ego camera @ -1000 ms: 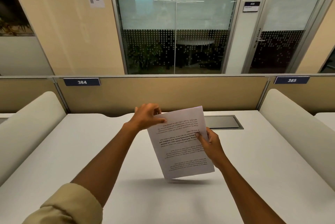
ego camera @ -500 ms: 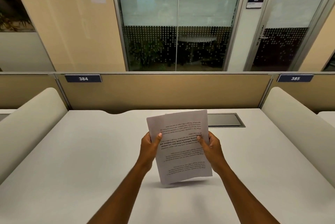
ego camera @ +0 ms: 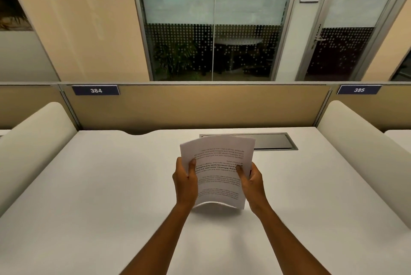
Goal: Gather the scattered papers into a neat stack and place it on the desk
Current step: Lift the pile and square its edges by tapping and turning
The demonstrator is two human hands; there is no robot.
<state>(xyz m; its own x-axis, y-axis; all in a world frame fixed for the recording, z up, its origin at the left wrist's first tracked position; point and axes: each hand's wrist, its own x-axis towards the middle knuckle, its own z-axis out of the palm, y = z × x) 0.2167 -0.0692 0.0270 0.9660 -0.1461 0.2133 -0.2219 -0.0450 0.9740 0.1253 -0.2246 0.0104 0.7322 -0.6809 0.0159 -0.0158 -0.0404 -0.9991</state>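
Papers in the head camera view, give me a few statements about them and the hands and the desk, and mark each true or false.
1. Both hands hold the papers, the left hand on one side edge and the right hand on the other. True.
2. The papers lie flat on the desk. False: they are held up, with the bottom edge bowed just above or on the desk; contact cannot be told.
3. The printed text on the top sheet is upside down to the camera. True.
4. The number plate on the divider straight ahead reads 390. False: it reads 384.
5. A dark recessed panel sits in the desk behind the papers. True.
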